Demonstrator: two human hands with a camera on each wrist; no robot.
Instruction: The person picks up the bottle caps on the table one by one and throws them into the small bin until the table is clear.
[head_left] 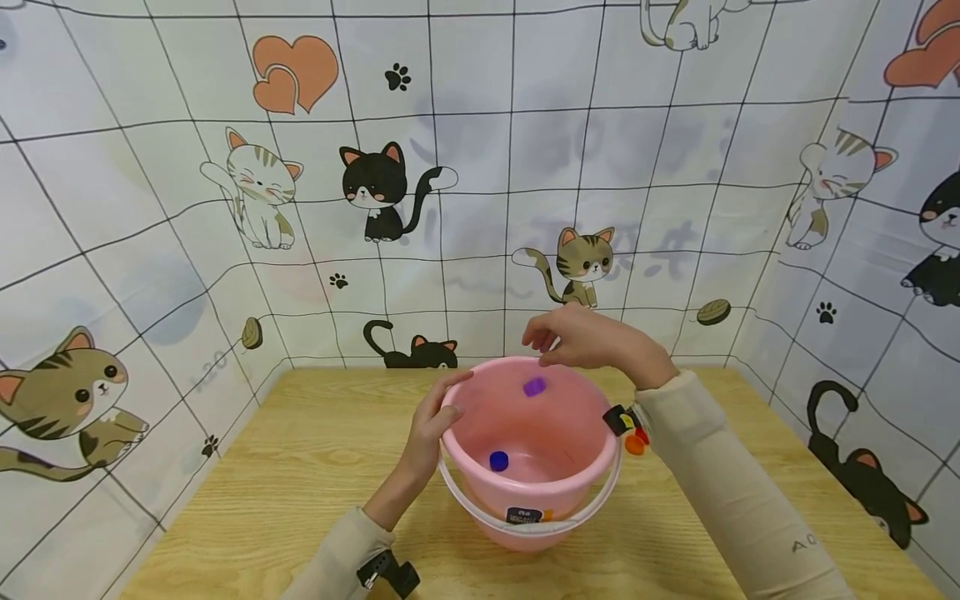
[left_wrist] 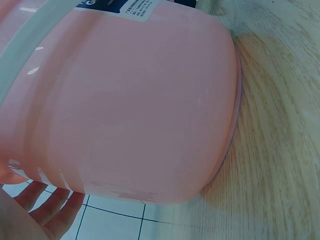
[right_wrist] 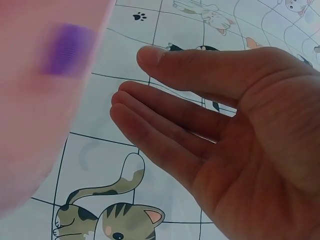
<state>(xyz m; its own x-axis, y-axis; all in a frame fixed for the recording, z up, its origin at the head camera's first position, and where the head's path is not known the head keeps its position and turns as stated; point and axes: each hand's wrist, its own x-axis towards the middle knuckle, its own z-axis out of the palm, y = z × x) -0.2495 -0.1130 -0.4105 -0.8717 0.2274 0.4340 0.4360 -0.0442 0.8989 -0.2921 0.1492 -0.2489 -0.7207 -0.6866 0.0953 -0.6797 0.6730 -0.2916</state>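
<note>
A pink bucket (head_left: 566,425) stands upright on the wooden table. My left hand (head_left: 429,429) grips its rim at the left, thumb toward the inside and fingers along the outer wall, as the left wrist view (left_wrist: 55,207) also shows. Over the far rim is my right hand (head_left: 581,337), its fingers loose and nothing between them in the right wrist view. A small purple cap (head_left: 534,387), blurred in the right wrist view, appears in mid-air within the bucket, apart from that hand. One dark blue cap (head_left: 498,461) lies on the bucket's bottom.
An orange cap (head_left: 634,444) and a red piece (head_left: 642,435), partly hidden by the right wrist strap, lie on the table (head_left: 315,475) right of the bucket. The bucket's white handle (head_left: 557,527) hangs down in front. Cat-patterned cloth walls (head_left: 465,292) surround the table.
</note>
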